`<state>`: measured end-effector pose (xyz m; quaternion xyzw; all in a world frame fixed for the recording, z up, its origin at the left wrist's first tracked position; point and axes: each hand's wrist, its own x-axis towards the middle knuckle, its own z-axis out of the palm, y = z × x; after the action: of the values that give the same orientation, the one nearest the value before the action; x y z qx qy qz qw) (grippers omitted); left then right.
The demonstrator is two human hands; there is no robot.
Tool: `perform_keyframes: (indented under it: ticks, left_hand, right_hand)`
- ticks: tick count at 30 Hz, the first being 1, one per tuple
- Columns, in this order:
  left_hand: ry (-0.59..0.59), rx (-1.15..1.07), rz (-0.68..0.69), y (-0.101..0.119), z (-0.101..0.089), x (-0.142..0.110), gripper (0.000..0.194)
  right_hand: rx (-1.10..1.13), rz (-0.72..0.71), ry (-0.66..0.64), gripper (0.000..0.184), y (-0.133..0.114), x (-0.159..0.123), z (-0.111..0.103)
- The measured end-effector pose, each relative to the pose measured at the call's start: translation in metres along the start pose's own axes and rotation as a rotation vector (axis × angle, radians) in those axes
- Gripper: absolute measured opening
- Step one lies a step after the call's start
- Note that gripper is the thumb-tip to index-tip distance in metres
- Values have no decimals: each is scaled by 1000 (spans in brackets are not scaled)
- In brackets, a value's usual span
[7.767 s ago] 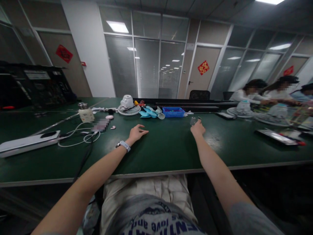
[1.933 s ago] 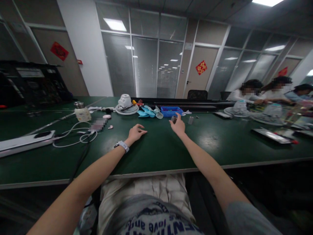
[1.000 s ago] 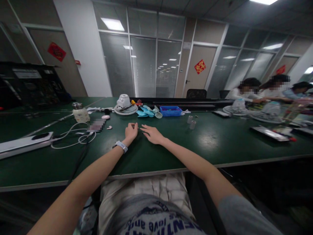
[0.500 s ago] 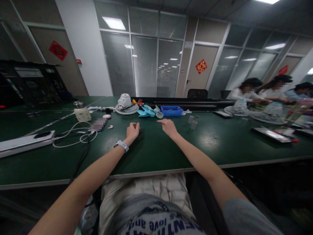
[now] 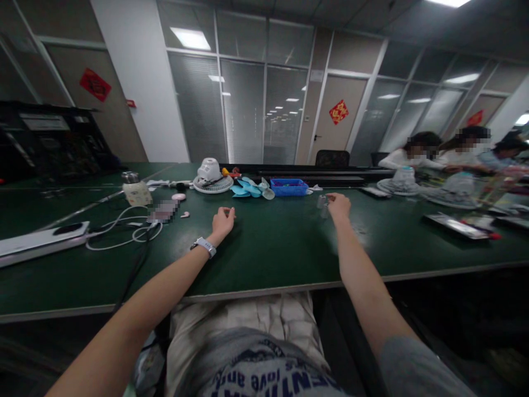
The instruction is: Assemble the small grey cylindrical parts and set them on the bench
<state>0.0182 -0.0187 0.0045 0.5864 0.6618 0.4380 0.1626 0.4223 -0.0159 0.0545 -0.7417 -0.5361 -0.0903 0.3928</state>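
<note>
My left hand [image 5: 222,220] rests on the green table [image 5: 273,248], a watch on its wrist. Its fingers are curled in, and what they hold is hidden. My right hand [image 5: 339,205] is stretched out farther to the right. It reaches two small grey cylinders [image 5: 322,203] that stand on the table. Its fingers are bent in a pinch against the nearer one.
At the back stand a white fan base [image 5: 210,175], light blue fan blades [image 5: 250,190] and a blue bin [image 5: 288,187]. A jar [image 5: 134,190], white cables [image 5: 136,231] and a white flat device [image 5: 41,240] lie left. Several people [image 5: 433,154] work at the right.
My right hand brought something over to the left hand, then swung back right to the grey cylinders. My left hand's fingers closed and it stayed put.
</note>
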Motion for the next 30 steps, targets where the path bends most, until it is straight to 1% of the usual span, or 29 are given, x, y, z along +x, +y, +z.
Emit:
perform_keyframes:
  ticks: [3, 6, 9, 16, 17, 20, 22, 23, 25, 27, 29, 30]
  left_hand:
    - [-10, -7, -1, 0, 0, 0, 36]
    - [-22, -12, 8, -1, 0, 1, 36]
    - [-25, -8, 11, -2, 0, 1, 36]
    - [-29, -9, 5, -1, 0, 0, 34]
    - [-31, -7, 7, -1, -1, 0, 34]
    - [-30, 0, 14, -1, -1, 0, 34]
    - [-31, -2, 17, -1, -1, 0, 34]
    - [-32, -2, 16, -1, -1, 0, 34]
    - [-31, -1, 18, -2, 0, 0, 33]
    - [-23, -2, 25, -3, 1, 0, 32]
    - [-15, -16, 30, -3, 2, 1, 32]
    - [-16, -34, 33, -3, 2, 1, 33]
  right_hand:
    - [8, -28, -14, 38, 0, 0, 6]
    - [-9, -25, -14, 36, 1, 0, 8]
    - [-38, -19, -41, 35, 0, -1, 8]
    - [-147, 51, -75, 28, -4, -1, 4]
    - [-160, 73, -80, 32, -4, -1, 5]
    - [-176, 155, -103, 57, -1, -3, 9]
    - [-168, 190, -118, 64, 3, -5, 13]
    - [-161, 196, -128, 62, 6, -5, 15]
    - [-149, 193, -141, 51, 9, -6, 18]
    - [-140, 175, -135, 42, 7, -7, 21]
    - [-105, 126, -117, 36, -6, -11, 24]
    - [-65, 80, -108, 36, -16, -15, 27]
